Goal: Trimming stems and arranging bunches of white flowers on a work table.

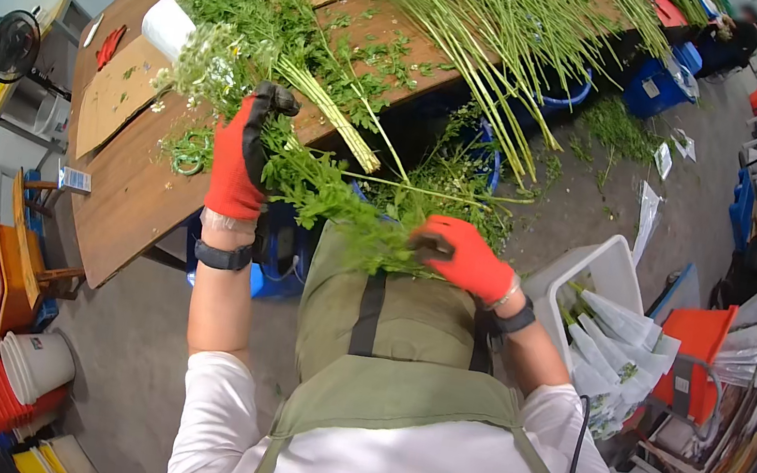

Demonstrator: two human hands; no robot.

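My left hand (244, 150), in a red glove with a black palm, grips a leafy flower stem over the front edge of the wooden table (152, 225). Small white daisy-like flowers (206, 64) show just beyond that fist. Feathery green leaves (325, 199) run from it towards my right hand (467, 257), also gloved, whose curled fingers close on their blurred end before my apron (411, 315). A bare stem (444, 192) extends to the right between the hands. Beyond the left fist lies a bunch of cut stems (330, 115), its ends past the table edge.
Long green stems (479, 53) overhang the table. A white paper roll (169, 27) and green tape (192, 157) are on it. Below is a blue bin (496, 159) with cuttings. A white tub (563, 279) holding wrapped bunches stands at right; another person (738, 41) is far off.
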